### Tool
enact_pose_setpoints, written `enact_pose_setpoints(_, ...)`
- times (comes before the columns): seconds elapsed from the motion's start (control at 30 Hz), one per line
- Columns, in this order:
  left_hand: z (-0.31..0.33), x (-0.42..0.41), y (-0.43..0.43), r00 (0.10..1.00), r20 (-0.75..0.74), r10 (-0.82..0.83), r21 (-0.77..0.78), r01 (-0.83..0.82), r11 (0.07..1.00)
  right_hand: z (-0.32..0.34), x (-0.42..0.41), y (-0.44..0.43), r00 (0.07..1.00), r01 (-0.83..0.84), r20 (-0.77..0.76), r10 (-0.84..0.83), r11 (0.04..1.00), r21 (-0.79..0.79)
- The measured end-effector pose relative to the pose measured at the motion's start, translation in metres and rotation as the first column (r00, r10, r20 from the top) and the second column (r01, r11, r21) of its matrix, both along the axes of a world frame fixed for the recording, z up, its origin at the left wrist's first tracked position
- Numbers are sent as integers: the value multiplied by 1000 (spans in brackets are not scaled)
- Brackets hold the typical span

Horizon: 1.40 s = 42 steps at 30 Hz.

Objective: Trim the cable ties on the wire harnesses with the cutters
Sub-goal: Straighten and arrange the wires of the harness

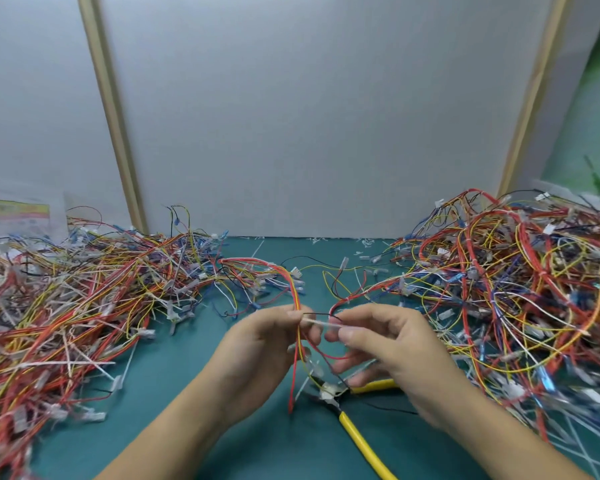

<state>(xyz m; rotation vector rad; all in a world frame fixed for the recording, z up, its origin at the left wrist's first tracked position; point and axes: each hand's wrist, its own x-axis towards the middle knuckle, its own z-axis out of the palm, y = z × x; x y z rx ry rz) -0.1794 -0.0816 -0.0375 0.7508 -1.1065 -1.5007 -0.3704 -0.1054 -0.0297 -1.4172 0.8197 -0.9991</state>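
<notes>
Green matting (187,427) covers our bench, with pale grey panels (309,116) standing upright along its far edge. Over the middle of the mat we hold up one wire harness (294,296), a thin bundle of red, orange and yellow leads that arches away to the far left and hangs down below our fingers. Our left hand (264,344) pinches that bundle between thumb and fingertips, while our right hand (388,344) pinches the free tail of a translucent cable tie (321,323), which runs level between the two hands. Just beneath them, on the mat, lie the cutters (340,403), in neither hand; the yellow handles are spread, one running toward the near edge and one passing under our right hand (a small white connector (328,389) sits over the dark head, so we cannot tell how the blades stand). A broad tangle of harnesses (84,289) fills the left of the bench, and a taller heap (516,289) fills the right. Small white offcuts (326,241) lie scattered along the foot of the panels, and a blurred printed packet (14,213) stands at the far left.
</notes>
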Motion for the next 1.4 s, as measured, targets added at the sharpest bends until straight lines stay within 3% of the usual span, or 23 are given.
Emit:
enact_pose_setpoints(0.07, -1, 0, 2, 995, -46, -85, 12, 86, 996, 0, -3, -3, 999, -35, 21, 34, 995, 90)
enact_pose_setpoints(0.13, -4, -2, 3, 997, 5, -71, -17, 71, 997, -3, -2, -5, 999, -25, -35, 29, 995, 98)
enact_pose_setpoints(0.2, -5, -4, 3, 985, 157, 65, -89, -52, 995, -7, -1, -5, 986, 71, -148, -82, 995, -76)
enact_pose_setpoints(0.3, -6, -4, 4, 907, 337, 251, -231, -179, 956, -2, -4, -2, 947, 149, -194, -255, 887, -437)
enact_pose_setpoints(0.43, -8, -4, 5, 830, 447, 334, -314, -204, 927, -1, -5, 3, 947, -64, -316, -62, 925, -373)
enact_pose_setpoints(0.57, -10, -6, 6, 819, 480, 314, -313, -174, 934, -7, -4, 3, 837, -127, -507, -204, 829, -544)
enact_pose_setpoints(0.7, -10, -8, 7, 803, 518, 294, -293, -156, 943, -9, -5, 2, 837, -216, -542, -73, 867, -449)
enact_pose_setpoints(1.07, -10, -6, 4, 769, 542, 339, -312, -191, 931, -14, -3, 3, 903, -180, -427, -53, 855, -486)
enact_pose_setpoints(1.3, -11, -4, 2, 783, 541, 307, -303, -159, 940, -13, -4, 2, 927, -166, -375, -11, 884, -436)
enact_pose_setpoints(1.4, -12, -2, 1, 826, 518, 222, -254, -99, 962, -14, -7, 0, 919, -180, -395, 0, 891, -416)
